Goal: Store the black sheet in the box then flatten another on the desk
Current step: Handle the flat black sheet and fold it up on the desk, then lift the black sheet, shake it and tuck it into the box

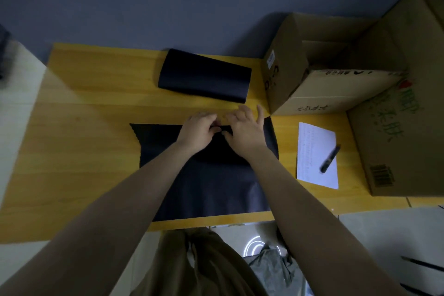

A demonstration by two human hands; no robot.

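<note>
A black sheet lies spread on the wooden desk in front of me. My left hand and my right hand rest side by side on its far edge, fingers curled over the edge as if pinching it. A second black sheet, curled into a loose roll, lies farther back on the desk. An open cardboard box stands at the back right, with its flaps up.
A white sheet of paper with a black pen on it lies to the right of the sheet. A large cardboard box takes up the right end of the desk. A blue-grey wall runs behind.
</note>
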